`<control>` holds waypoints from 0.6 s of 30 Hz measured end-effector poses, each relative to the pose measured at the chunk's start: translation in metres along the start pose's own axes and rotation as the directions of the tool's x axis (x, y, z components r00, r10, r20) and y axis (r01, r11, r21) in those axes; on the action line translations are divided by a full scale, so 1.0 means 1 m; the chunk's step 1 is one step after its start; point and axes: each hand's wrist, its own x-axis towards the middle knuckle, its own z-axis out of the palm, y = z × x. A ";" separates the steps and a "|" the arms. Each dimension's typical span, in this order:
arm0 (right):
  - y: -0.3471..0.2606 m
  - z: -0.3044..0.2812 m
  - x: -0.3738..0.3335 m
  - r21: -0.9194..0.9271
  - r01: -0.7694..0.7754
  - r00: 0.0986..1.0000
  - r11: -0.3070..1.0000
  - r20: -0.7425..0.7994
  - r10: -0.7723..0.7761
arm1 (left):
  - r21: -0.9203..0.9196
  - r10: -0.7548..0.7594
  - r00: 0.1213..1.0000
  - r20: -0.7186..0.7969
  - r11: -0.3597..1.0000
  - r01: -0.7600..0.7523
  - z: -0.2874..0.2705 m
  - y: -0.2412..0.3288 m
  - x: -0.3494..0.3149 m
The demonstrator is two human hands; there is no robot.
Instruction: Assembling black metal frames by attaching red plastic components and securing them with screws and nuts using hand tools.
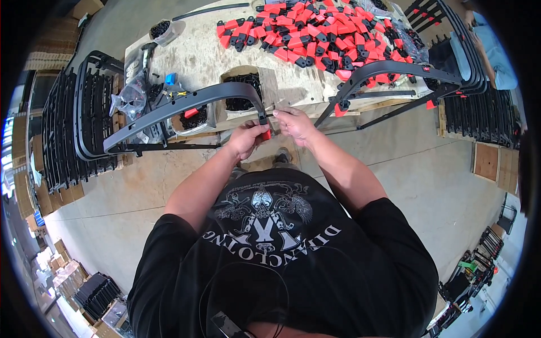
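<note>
My left hand [246, 139] is closed around a red and black plastic piece [266, 134] at the lower end of a curved black metal frame [186, 100]. This frame lies across the front left of the wooden worktable [194, 53], its bend rising over the edge. Just right of the frame's end, my right hand [296, 125] has its fingers pinched together. Whatever they hold is too small to make out. Behind my hands, a box of small black parts [243, 93] is set at the table's front.
Red and black plastic pieces [315, 36] are heaped at the back. A second black frame [389, 67] leans over the right side, near another person's arm [487, 56]. Stacked frames [59, 129] stand left. A tub of small parts [163, 32] and a clear plastic bag [131, 98] are on the table.
</note>
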 end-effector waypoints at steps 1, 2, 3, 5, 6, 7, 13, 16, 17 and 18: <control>-0.001 0.002 -0.002 0.019 0.014 1.000 1.000 0.010 -0.014 | 0.009 0.023 1.000 0.007 1.000 -0.023 0.002 0.002 -0.001; -0.003 0.003 -0.004 0.039 0.027 0.999 0.999 0.020 -0.028 | 0.007 0.022 1.000 0.008 1.000 -0.022 0.004 0.004 -0.002; -0.006 0.004 -0.005 0.038 0.026 0.999 0.999 0.019 -0.027 | -0.006 0.022 1.000 0.014 1.000 -0.022 0.005 0.007 -0.003; -0.009 0.007 -0.007 0.004 0.035 0.999 0.999 0.003 -0.035 | -0.021 0.021 1.000 0.020 1.000 -0.020 0.006 0.007 -0.006; -0.009 0.009 -0.006 0.003 0.034 0.999 0.999 0.003 -0.034 | -0.030 0.030 0.999 0.023 0.999 -0.029 0.005 0.005 -0.006; -0.008 0.012 -0.005 -0.004 -0.016 1.000 1.000 0.003 0.016 | -0.038 0.040 0.999 0.026 0.998 -0.039 0.004 0.005 -0.005; -0.008 0.012 0.007 -0.071 -0.139 0.989 0.988 0.049 0.143 | 0.027 -0.012 0.999 0.034 1.000 0.011 -0.005 0.005 -0.001; -0.007 0.016 0.007 -0.130 -0.184 0.978 0.974 0.073 0.194 | 0.011 -0.012 0.998 0.058 1.000 0.011 -0.008 0.003 0.000; -0.008 0.017 0.007 -0.131 -0.174 0.979 0.976 0.084 0.185 | 0.011 -0.009 0.998 0.058 1.000 0.009 -0.006 0.005 -0.001; -0.009 0.018 0.008 -0.133 -0.172 0.979 0.976 0.085 0.184 | 0.035 -0.014 0.998 0.058 0.999 0.012 -0.006 0.007 -0.002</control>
